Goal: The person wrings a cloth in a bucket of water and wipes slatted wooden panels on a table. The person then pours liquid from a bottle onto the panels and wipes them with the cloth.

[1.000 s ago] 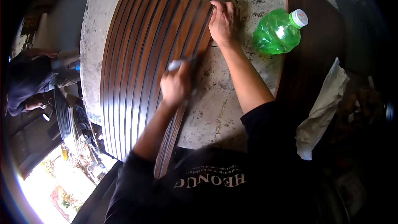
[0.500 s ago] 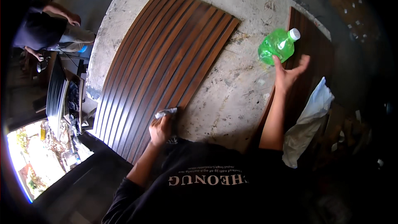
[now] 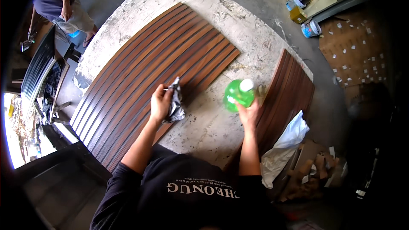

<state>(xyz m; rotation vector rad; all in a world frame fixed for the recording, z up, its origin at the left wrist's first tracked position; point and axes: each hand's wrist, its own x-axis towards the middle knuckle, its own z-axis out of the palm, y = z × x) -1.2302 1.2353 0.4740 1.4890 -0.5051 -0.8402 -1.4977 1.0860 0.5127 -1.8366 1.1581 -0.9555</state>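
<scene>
My left hand (image 3: pixel 159 105) is closed on a crumpled grey-and-white rag (image 3: pixel 175 102), held over the near right edge of a dark brown slatted wood panel (image 3: pixel 162 55). My right hand (image 3: pixel 249 113) grips a green see-through plastic bottle (image 3: pixel 233 93) with a white cap. The bottle is over the pale, stained worktable (image 3: pixel 213 134), between the large panel and a narrower brown slatted panel (image 3: pixel 284 91). Whether the bottle's base touches the table I cannot tell.
A white cloth or bag (image 3: pixel 284 145) lies beside the narrower panel. Cardboard scraps (image 3: pixel 309 166) sit on the floor at right. Buckets (image 3: pixel 311 29) and a flattened cardboard sheet (image 3: pixel 353 47) are at the far right. Another person (image 3: pixel 53 2) stands at the far left near stacked panels (image 3: pixel 38 74).
My right hand has gone from open fingers by the bottle to gripping it, and the bottle has come nearer and leftward. My left hand with the rag has risen off the panel. The view has shifted.
</scene>
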